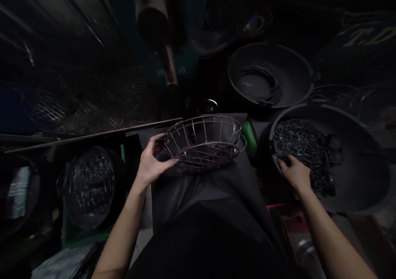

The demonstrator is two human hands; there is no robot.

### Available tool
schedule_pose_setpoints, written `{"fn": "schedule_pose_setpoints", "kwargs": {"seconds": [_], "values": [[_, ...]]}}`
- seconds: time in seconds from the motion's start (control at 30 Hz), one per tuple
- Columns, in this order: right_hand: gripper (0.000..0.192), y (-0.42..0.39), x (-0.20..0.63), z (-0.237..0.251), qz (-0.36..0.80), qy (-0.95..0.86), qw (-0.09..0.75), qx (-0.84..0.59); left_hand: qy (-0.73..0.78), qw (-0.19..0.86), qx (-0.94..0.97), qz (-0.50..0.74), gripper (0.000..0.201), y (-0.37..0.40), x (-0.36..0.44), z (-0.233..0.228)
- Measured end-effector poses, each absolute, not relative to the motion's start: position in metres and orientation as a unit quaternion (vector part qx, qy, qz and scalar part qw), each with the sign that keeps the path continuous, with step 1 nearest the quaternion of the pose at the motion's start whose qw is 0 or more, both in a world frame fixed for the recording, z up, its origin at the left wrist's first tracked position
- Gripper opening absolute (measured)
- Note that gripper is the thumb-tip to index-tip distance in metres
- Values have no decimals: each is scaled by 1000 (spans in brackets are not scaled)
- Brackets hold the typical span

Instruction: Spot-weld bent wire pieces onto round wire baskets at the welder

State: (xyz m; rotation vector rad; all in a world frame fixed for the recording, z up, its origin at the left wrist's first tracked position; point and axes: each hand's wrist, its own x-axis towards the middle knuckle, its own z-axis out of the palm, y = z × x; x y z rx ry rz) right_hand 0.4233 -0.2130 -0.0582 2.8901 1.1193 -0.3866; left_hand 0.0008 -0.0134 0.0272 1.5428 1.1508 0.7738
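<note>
A round wire basket [204, 145] with a lattice bottom and upright side wires is tilted in front of my body. My left hand [151, 161] grips its left side, the thumb along the lower edge and the fingers behind the rim. My right hand [295, 173] is at the near left rim of a large dark basin [365, 163]. Its fingers are curled, and what they hold, if anything, is lost in the dark. Many small bent metal wire pieces [297, 140] lie heaped in this basin, just beyond the right hand.
Behind stands a second dark basin [293, 72] with wire rings in it. A machine part with a copper-coloured tip [171, 74] points down above the basket. At left, a tub of metal pieces [91, 184] sits in a green crate [83, 239]. Wire grids [46, 105] lie further back.
</note>
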Motion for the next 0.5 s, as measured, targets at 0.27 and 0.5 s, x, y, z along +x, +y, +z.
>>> {"fn": "schedule_pose_setpoints", "kwargs": {"seconds": [0.27,0.5], "values": [[24,-192,389,-14,-58,371,-105,921,480,479,666,310,73,-17,4,34],[48,-142,326,43,-361,366,-354,781,474,458,688,305,75,-19,7,40]]}}
